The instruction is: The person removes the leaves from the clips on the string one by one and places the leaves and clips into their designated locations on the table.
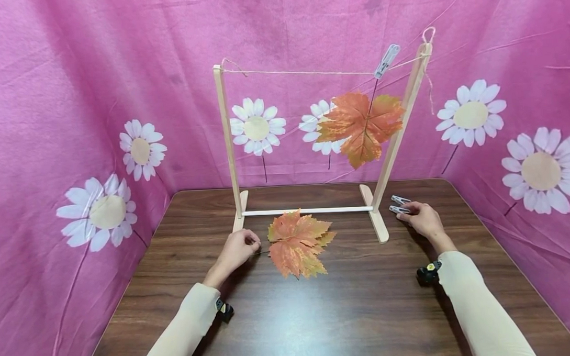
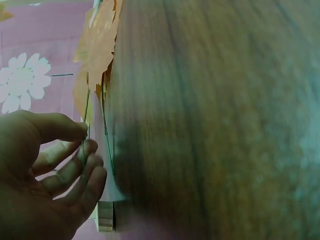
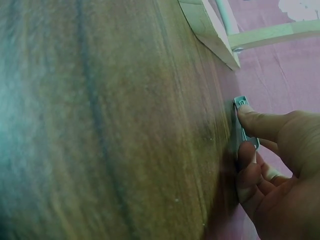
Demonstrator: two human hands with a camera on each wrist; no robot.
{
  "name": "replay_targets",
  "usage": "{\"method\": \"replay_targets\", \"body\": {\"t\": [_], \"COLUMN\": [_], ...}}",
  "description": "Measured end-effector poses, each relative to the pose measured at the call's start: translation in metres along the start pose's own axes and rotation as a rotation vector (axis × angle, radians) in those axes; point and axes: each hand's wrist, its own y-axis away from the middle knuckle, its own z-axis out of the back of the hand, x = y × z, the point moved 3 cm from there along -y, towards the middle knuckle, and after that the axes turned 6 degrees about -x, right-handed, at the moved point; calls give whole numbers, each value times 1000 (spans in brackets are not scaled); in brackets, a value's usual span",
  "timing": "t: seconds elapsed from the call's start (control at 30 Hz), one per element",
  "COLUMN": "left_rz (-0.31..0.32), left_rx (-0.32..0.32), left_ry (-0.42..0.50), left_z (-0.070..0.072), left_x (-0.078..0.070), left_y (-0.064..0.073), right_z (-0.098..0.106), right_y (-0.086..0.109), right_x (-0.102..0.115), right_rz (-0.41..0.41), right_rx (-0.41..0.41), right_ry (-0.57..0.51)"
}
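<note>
My left hand [image 1: 238, 249] pinches the thin stem of an orange maple leaf [image 1: 299, 243], one of a small overlapping pile on the table. In the left wrist view the stem [image 2: 86, 107] runs between thumb and fingertips, while a second stem [image 2: 107, 132] lies outside the grip. Over on the right, my right hand [image 1: 424, 220] has thumb and fingers about a grey clothespin [image 1: 399, 209], partly hidden by the thumb in the right wrist view. Another clothespin [image 1: 400, 199] lies just behind it.
A wooden frame [image 1: 226, 138] stands at the back, with a string [image 1: 305, 72] between its posts. From the string's right part a clothespin [image 1: 387, 62] holds an orange leaf [image 1: 365, 128] by its stem. Pink flowered cloth [image 1: 177, 56] surrounds the brown table [image 1: 365, 311].
</note>
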Motion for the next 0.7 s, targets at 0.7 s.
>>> {"method": "replay_targets", "body": {"t": [0.7], "left_rz": [94], "left_rx": [-29], "left_ry": [57], "left_z": [16], "left_x": [13], "left_y": [-9], "right_z": [-4], "right_y": [-1], "right_x": [-2], "right_rz": [10], "right_rx": [20], "right_ry": [4]}}
